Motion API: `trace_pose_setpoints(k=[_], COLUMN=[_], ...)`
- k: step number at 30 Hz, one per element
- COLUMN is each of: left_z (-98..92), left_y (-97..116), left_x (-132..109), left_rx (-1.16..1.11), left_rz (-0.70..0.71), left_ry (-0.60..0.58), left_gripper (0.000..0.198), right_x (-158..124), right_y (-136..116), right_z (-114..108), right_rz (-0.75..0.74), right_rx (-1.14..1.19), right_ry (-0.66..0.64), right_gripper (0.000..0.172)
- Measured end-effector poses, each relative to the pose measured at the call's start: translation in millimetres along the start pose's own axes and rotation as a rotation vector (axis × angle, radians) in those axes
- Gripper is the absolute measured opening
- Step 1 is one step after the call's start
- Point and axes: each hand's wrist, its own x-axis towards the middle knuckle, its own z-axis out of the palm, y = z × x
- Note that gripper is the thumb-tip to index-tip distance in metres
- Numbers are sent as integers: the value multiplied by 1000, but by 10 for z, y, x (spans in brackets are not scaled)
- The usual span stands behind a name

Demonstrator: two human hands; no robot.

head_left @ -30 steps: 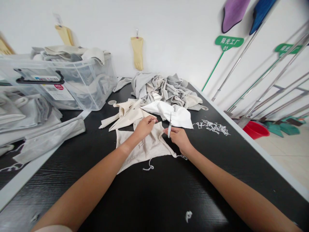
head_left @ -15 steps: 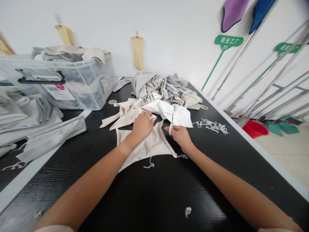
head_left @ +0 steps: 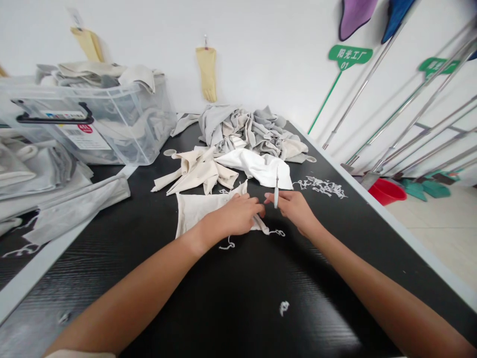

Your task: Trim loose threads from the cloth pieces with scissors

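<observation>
A cream cloth piece [head_left: 194, 204] with loose thread tails lies nearly flat on the black table. My left hand [head_left: 242, 213] rests over its right side, fingers bent together at the edge; the fingertips' hold is partly hidden. Just to the right, my right hand [head_left: 296, 209] is closed around small scissors [head_left: 276, 193] with a whitish handle, blades pointing away from me. One curly thread tail [head_left: 276, 232] hangs off the cloth's near right corner. Beyond both hands lie crumpled cream cloths [head_left: 201, 171] and a white cloth [head_left: 257, 164].
At the back is a heap of grey and cream cloths [head_left: 242, 129]. A clear plastic bin [head_left: 115, 114] full of cloths stands back left, near folded grey cloths [head_left: 44, 164]. Cut threads [head_left: 322, 186] lie at right. Mop poles and a red bucket [head_left: 387, 191] are beyond the table edge.
My left hand has moved right and nearer me across the cloth, to its right edge. My right hand with the scissors has shifted slightly right. The view has tilted a little.
</observation>
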Motion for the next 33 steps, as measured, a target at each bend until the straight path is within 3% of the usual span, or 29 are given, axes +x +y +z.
trace_pose_setpoints(k=[4, 10, 18, 23, 27, 33], left_z=[-10, -46, 94, 105, 119, -79], left_y=[-7, -81, -145, -162, -130, 34], left_x=[6, 28, 79, 71, 72, 50], left_rx=[78, 125, -67, -165, -176, -267], left_rz=[-123, -369, -151, -61, -8, -39], left_ry=[50, 51, 122, 80, 62, 123], left_gripper=[15, 27, 19, 23, 13, 16], right_x=[-215, -217, -231, -214, -208, -193], right_y=[114, 181, 189, 227, 249, 289], right_z=[-141, -125, -51, -79, -75, -90], right_rz=[52, 49, 32, 33, 15, 79], right_rx=[-50, -14, -70, -132, -135, 42], right_ry=[-15, -4, 4, 10, 32, 102], right_gripper=[59, 58, 55, 58, 59, 61])
